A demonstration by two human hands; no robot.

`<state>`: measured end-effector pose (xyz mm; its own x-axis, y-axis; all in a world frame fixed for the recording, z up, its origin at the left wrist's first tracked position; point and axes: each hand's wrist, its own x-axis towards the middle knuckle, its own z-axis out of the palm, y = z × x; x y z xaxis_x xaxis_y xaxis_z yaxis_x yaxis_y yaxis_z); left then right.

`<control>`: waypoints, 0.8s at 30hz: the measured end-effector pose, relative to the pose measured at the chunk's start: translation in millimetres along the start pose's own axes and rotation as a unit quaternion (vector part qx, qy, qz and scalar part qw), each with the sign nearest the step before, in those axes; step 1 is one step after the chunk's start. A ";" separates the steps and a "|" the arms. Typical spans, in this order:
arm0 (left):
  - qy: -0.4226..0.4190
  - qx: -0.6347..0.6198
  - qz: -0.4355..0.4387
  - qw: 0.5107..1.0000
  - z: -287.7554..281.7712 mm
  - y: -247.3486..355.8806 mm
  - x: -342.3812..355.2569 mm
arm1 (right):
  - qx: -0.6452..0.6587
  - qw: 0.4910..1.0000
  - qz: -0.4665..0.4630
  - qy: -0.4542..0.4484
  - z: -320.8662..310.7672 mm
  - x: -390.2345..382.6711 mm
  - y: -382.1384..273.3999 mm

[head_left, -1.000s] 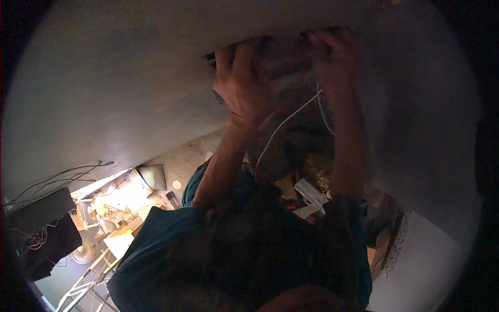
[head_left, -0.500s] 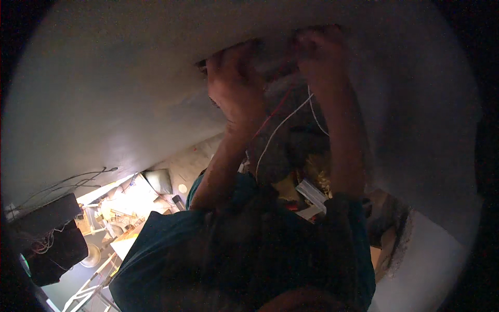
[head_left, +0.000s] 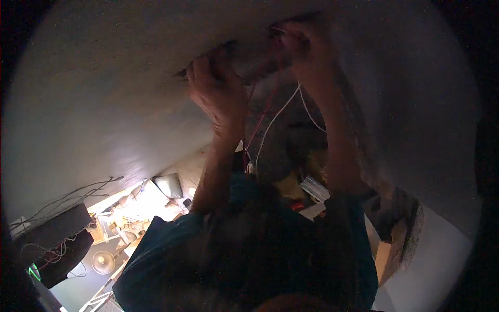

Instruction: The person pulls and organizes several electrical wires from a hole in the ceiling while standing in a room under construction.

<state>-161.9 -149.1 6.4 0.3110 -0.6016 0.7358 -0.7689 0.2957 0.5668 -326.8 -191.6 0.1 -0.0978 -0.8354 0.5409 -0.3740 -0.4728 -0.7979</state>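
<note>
1. Fingers (head_left: 200,67) of the left hand (head_left: 221,99): bent, tips at a dark gap (head_left: 226,46) in the grey surface (head_left: 119,99). Shadow covers the tips; whether they hold anything cannot be told.
2. Right hand (head_left: 314,57): raised to the right of the left hand and well apart from it, digits curled near a further dark gap (head_left: 306,17). Grip cannot be told. Whether the two gaps join is likewise unclear.
3. Red wires (head_left: 266,111): hanging between the two forearms, upper ends lost in shadow between the hands.
4. White wire (head_left: 275,117): right of the red wires, bowed, rising to just beside the right wrist. Second white strand (head_left: 310,112) descends from the same spot toward the right forearm.
5. Ridged pale piece (head_left: 314,188): beyond the wires, just left of the right forearm.
6. Cardboard box (head_left: 384,255): right side, beside the dark green garment (head_left: 171,260).
7. Dark box (head_left: 54,223): far left, loose thin wires at its front.
8. Round fan-like item (head_left: 103,262): left, near the dark box.
9. Grey cushion-like item (head_left: 169,185): left of the left forearm, beside a brightly lit area.
</note>
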 end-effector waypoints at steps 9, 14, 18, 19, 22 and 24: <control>-0.006 0.002 -0.002 1.000 0.7 0.5 -3.2 | -0.225 0.971 -0.074 0.039 2.9 6.7 -9.0; -0.012 0.007 0.012 1.000 -1.1 1.1 -7.5 | -0.054 0.997 -0.055 0.032 9.3 -2.6 -15.2; -0.013 -0.002 0.015 1.000 -4.1 -1.9 -7.1 | -0.203 0.967 -0.140 0.066 15.7 -7.8 -20.7; -0.005 -0.009 0.007 1.000 -1.4 -8.3 -7.9 | -0.174 0.978 -0.103 0.052 16.8 -7.7 -15.7; -0.005 -0.010 0.022 1.000 -1.4 -8.3 -0.9 | -0.133 0.987 -0.082 0.025 6.4 -2.3 -20.1; -0.012 0.008 0.043 0.999 -7.1 -11.5 4.2 | -0.112 0.989 -0.097 0.008 10.2 -4.1 -24.6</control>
<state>-147.8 -149.8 5.6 0.2295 -0.5920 0.7725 -0.8012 0.3358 0.4954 -307.9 -179.4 14.8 -0.0180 -0.7302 0.6830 -0.5817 -0.5479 -0.6012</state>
